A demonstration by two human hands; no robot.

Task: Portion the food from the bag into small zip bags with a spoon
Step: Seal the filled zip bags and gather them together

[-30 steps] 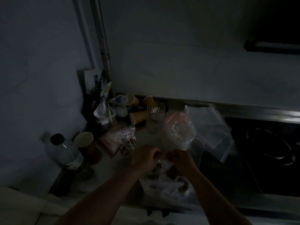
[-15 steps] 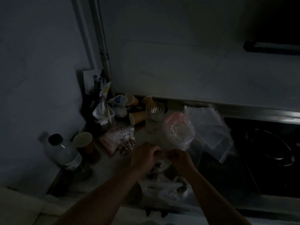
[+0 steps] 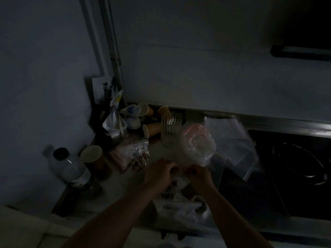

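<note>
The scene is very dark. My left hand [image 3: 159,173] and my right hand [image 3: 199,177] meet over the counter, each pinching the top edge of a small clear zip bag [image 3: 179,183] with dark food in it. A filled small zip bag [image 3: 138,158] lies to the left. Below my hands lies a crumpled clear bag [image 3: 180,205]. A stack of empty zip bags [image 3: 231,140] lies to the right. I see no spoon.
A clear bag with a pink lid [image 3: 195,142] stands behind my hands, beside a ribbed glass [image 3: 170,131]. Paper cups [image 3: 152,129], pouches [image 3: 114,122] and a bottle [image 3: 71,167] crowd the left corner. A dark stove [image 3: 295,167] fills the right.
My hands have stayed together on the small bag, with only slight finger movement. The view has shifted a little.
</note>
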